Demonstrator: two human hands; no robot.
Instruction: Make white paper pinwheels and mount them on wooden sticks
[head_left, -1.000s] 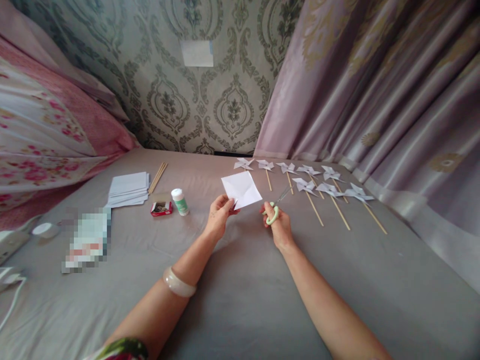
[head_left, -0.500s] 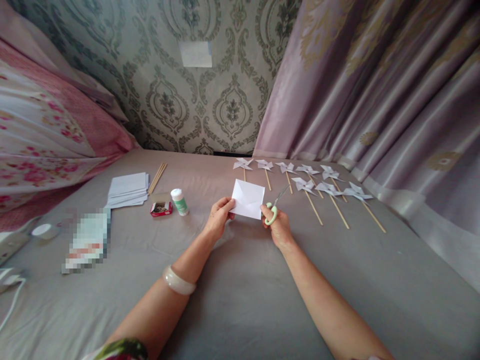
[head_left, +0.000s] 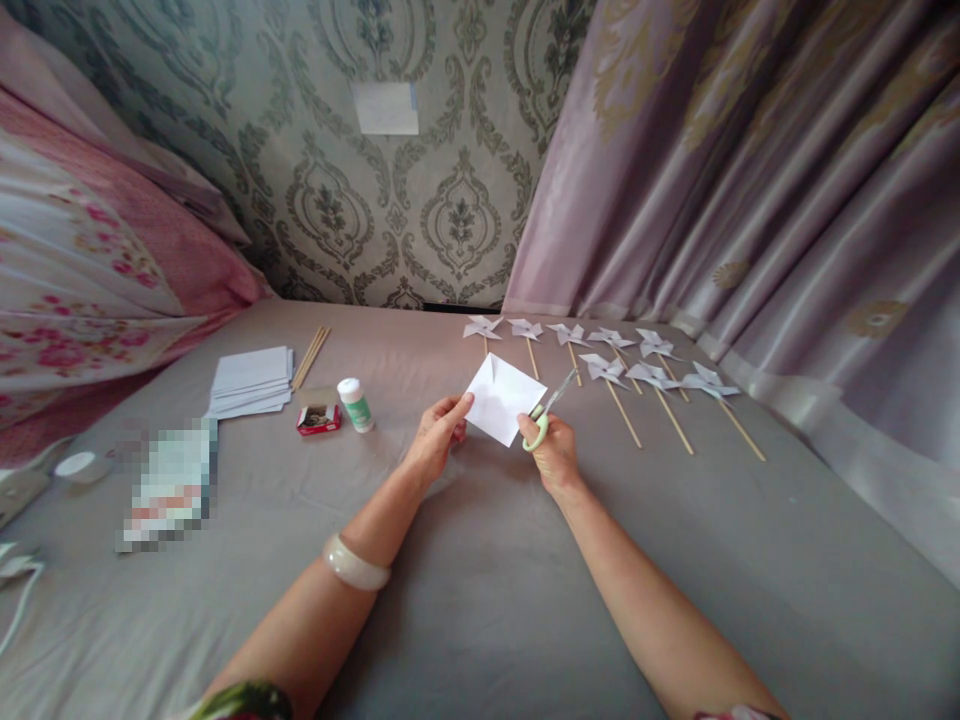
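The left hand (head_left: 439,437) pinches the paper (head_left: 504,402) at one corner; the right hand (head_left: 556,456) holds the scissors (head_left: 535,434). Keeping the paper taut should help the blades cut straight.

Between the left hand (head_left: 439,435) and the right hand (head_left: 550,450), passage is obstructed by the paper square (head_left: 504,402) and the scissors (head_left: 541,425), and beyond the right hand by the paper pinwheels (head_left: 604,368). Left of the left hand, the way is blocked by the bottle (head_left: 355,405) and red box (head_left: 319,420), then farther out by the paper stack (head_left: 251,382). Open room is left on the gray cloth (head_left: 487,600) nearer than both hands, between the forearms.
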